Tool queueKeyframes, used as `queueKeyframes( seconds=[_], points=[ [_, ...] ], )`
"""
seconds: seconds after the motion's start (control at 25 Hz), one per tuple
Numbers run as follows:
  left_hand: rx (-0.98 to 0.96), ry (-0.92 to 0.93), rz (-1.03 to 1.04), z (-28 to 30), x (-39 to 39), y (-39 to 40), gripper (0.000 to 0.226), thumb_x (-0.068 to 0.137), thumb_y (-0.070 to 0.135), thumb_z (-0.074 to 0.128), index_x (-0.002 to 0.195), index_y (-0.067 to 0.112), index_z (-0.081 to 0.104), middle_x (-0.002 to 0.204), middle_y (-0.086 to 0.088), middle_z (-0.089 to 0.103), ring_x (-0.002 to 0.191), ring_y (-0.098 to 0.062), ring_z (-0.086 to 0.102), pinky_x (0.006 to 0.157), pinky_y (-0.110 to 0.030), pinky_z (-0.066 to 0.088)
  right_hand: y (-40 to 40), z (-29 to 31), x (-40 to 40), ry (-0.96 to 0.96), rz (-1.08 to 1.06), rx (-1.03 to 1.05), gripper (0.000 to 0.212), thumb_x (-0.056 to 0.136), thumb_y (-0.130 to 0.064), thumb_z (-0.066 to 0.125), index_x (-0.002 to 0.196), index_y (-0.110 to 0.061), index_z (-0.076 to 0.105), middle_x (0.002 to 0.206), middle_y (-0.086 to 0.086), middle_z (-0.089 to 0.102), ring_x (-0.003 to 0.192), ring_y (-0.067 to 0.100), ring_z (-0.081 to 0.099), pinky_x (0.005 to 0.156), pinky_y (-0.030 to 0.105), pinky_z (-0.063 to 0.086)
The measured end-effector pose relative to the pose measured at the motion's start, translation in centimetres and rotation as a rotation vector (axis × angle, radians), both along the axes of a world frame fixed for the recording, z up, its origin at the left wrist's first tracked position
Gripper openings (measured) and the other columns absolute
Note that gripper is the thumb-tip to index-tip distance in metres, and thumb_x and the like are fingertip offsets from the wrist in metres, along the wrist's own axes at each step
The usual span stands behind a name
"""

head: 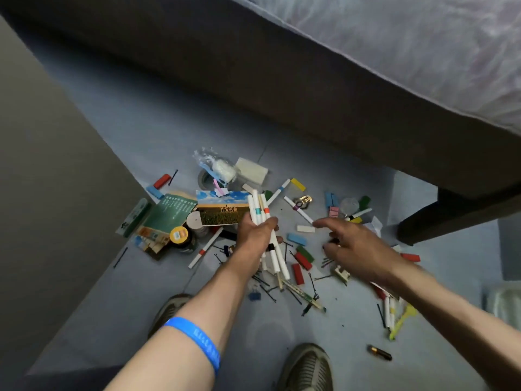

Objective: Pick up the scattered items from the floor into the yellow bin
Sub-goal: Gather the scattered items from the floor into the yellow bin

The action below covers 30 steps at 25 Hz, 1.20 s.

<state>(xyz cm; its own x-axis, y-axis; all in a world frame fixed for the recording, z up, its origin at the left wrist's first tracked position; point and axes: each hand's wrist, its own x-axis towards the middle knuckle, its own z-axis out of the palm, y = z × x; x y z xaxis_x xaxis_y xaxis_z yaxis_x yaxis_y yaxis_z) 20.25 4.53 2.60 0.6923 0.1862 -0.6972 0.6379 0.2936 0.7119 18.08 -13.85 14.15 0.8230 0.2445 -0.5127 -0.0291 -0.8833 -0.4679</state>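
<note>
left hand (255, 232) grips white marker bundle (263, 221) | right hand (349, 244) fingers spread, empty | tip: pinch purple-banded marker (298, 211) mid-barrel, add to bundle

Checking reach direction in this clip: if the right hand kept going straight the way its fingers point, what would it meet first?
The right hand points up-left over the floor. First in line looks like the white marker with the purple band, its near end just beyond the fingertips. Height above the floor is unclear, so it might pass over it.
</note>
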Motion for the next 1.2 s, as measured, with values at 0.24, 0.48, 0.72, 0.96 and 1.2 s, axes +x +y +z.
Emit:
queueKeyframes(
  seconds=[0.24,0.48,0.72,0.96,1.2],
  points=[
    [-0.039,-0.028,0.047,-2.6,0.6,-0.6,0.033,0.084,0.016,0.071,0.115,0.02,0.059,0.089,-0.003,0.072,0.065,-0.014,0.072,0.052,-0.027,0.057,0.6,0.3,1.9,-0.099,0.355,-0.228,0.068,0.091,-0.05,0.053,0.147,-0.044,0.014,0.159,-0.011,0.018,0.141,0.014,0.029,0.108,0.03,0.024],
    [-0.059,-0.119,0.06,-5.2,4.3,0.7,0.028,0.087,0.008,0.068,0.11,0.02,0.058,0.091,-0.007,0.071,0.051,-0.015,0.068,0.049,-0.028,0.055,2.2,-11.1,7.8,-0.238,0.091,-0.216,0.07,0.093,-0.042,0.058,0.152,-0.027,0.022,0.161,-0.002,0.019,0.143,0.024,0.027,0.113,0.034,0.026],
    [-0.032,-0.25,0.069,-7.5,11.2,0.2,0.023,0.086,0.009,0.07,0.093,0.028,0.06,0.089,-0.004,0.069,0.058,-0.011,0.07,0.055,-0.031,0.06,-0.1,-19.5,16.9,-0.412,-0.147,-0.153,0.07,0.091,-0.035,0.062,0.15,-0.02,0.026,0.157,0.003,0.026,0.137,0.031,0.034,0.108,0.039,0.035],
    [-0.055,-0.317,0.056,-9.3,15.6,-1.0,0.022,0.084,0.01,0.072,0.092,0.027,0.06,0.088,-0.006,0.07,0.066,-0.012,0.071,0.053,-0.027,0.057,-1.6,-23.3,24.5,-0.434,-0.185,-0.216,0.082,0.088,-0.036,0.064,0.154,-0.018,0.019,0.16,0.007,0.021,0.139,0.035,0.031,0.111,0.042,0.034],
    [-0.04,-0.346,0.032,-9.8,18.4,-0.4,0.023,0.085,0.011,0.071,0.092,0.029,0.057,0.092,-0.009,0.068,0.074,-0.018,0.071,0.057,-0.03,0.059,-0.9,-23.2,32.0,-0.438,-0.18,-0.313,0.083,0.092,-0.021,0.059,0.156,-0.02,0.006,0.163,0.009,0.0,0.14,0.039,0.026,0.112,0.044,0.029]
  ],
)
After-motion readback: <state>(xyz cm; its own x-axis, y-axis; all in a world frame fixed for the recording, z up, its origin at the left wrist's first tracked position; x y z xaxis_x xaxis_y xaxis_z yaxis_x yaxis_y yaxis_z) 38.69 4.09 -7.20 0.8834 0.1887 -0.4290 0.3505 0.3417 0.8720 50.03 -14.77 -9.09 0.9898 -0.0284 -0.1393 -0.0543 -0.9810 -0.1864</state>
